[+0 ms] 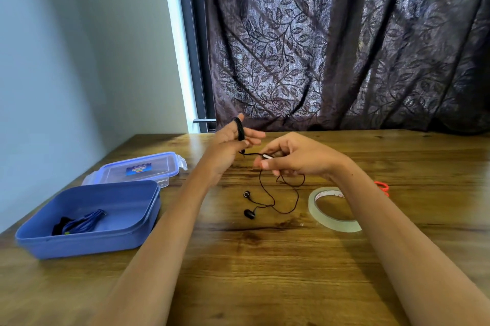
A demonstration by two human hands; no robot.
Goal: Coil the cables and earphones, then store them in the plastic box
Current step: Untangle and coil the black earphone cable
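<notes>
The wooden table (265,278) is carrying an open blue box (79,248), which is holding a coiled blue cable (84,222). Its lid (138,170) is lying just behind, and a tape roll (342,226) is sitting under the right forearm. The left hand (230,144) is holding the earphones (240,132) with the cord wound round its fingers. The right hand (299,158) is pinching the cord, and the earbuds (249,213) are lying on the table.

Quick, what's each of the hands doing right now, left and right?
Left hand: holds the earphone cord, which is wound round its fingers.
Right hand: pinches the same cord further along.
</notes>
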